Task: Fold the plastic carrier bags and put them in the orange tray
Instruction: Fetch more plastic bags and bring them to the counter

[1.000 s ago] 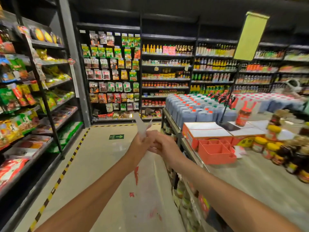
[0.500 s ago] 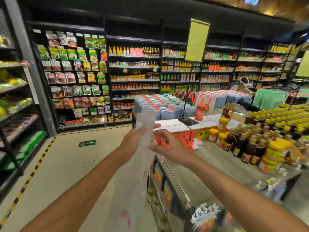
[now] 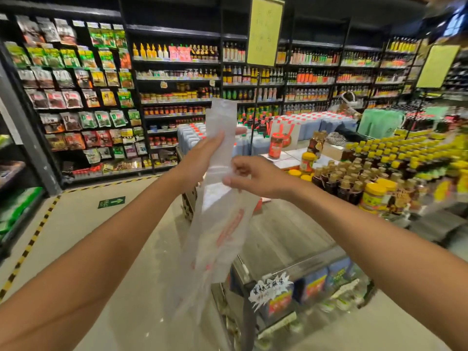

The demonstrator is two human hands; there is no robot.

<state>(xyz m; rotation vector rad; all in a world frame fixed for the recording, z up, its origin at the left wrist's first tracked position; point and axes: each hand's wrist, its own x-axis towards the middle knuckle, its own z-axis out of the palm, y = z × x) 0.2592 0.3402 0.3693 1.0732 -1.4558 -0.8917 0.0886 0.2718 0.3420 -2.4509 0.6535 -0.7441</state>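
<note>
Head camera is showing the left hand gripping a translucent plastic carrier bag near its top, while the right hand is pinching the bag's edge just below. The bag is hanging as a long narrow strip in front of the tabletop, where yellow-lidded jars are standing.

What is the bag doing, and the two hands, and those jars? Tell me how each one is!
Bag, a long narrow strip, hanging in the air from both hands.
Left hand, grips the bag near its top.
Right hand, pinches the bag just below.
Red jar, upright, lid on.
Yellow-lidded jar, upright, closed.
</note>
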